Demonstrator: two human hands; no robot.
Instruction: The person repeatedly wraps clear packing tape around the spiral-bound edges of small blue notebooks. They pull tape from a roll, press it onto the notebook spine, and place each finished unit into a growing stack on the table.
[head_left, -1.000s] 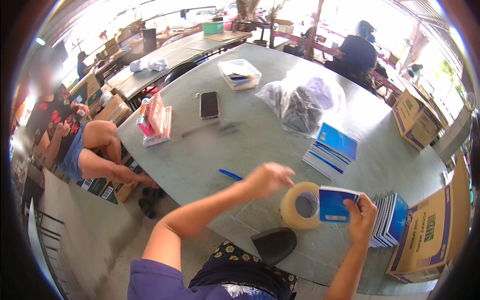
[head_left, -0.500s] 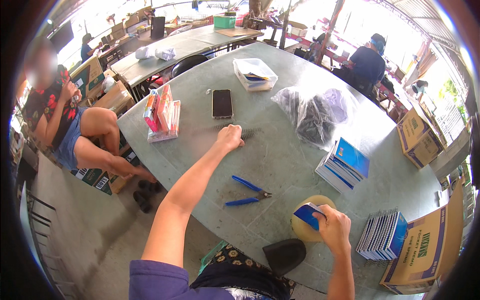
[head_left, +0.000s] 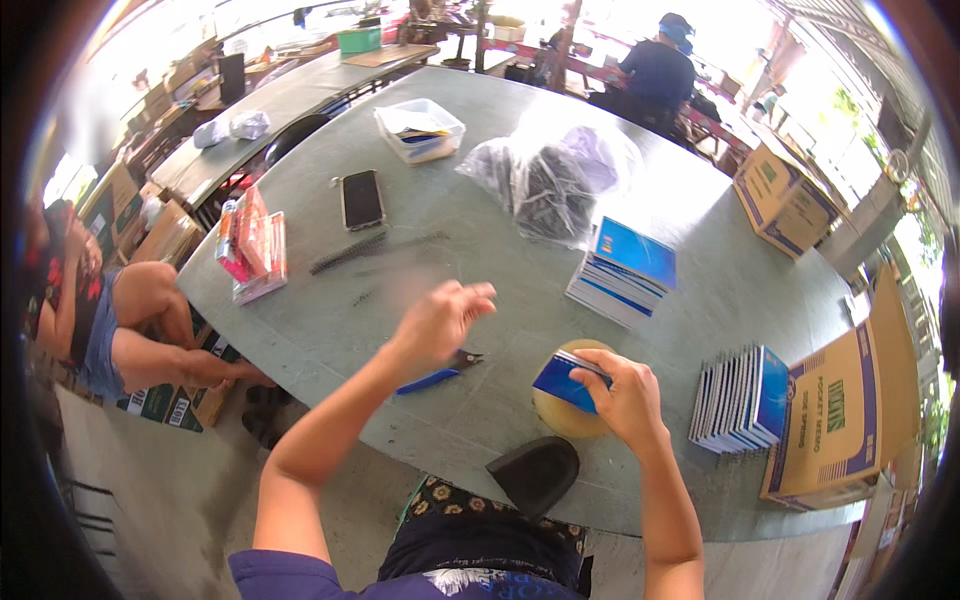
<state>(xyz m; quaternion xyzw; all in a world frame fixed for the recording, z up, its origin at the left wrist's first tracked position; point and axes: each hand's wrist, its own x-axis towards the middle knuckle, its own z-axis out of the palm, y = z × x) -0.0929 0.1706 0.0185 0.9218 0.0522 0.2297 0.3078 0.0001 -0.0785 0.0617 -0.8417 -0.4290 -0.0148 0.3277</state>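
Observation:
My right hand [head_left: 630, 395] grips a small blue-covered notebook [head_left: 563, 383], held over a yellow round disc [head_left: 570, 415] at the table's near side. Over the middle of the table, my left hand [head_left: 445, 318] has its fingers curled together; blur hides anything that may be in them. Beneath and behind it lie dark wire coils [head_left: 348, 253]. Blue-handled cutting pliers [head_left: 428, 381] rest on the table, partly covered by my left hand. A stack of blue notebooks [head_left: 625, 270] stands beyond my right hand, and spiral-wired notebooks [head_left: 740, 400] stand to its right.
A black rounded pad [head_left: 535, 475] sits at the near edge. Farther off are a phone [head_left: 362, 200], wrapped packs [head_left: 252, 250], a plastic tub [head_left: 420, 130] and a clear bag [head_left: 555, 190]. Cardboard boxes [head_left: 835, 420] flank the right side. A person [head_left: 150, 310] sits at left.
My left hand has left the coils and come nearer and toward my right hand. My right hand keeps the notebook, now slightly higher over the disc. The view has shifted to the right.

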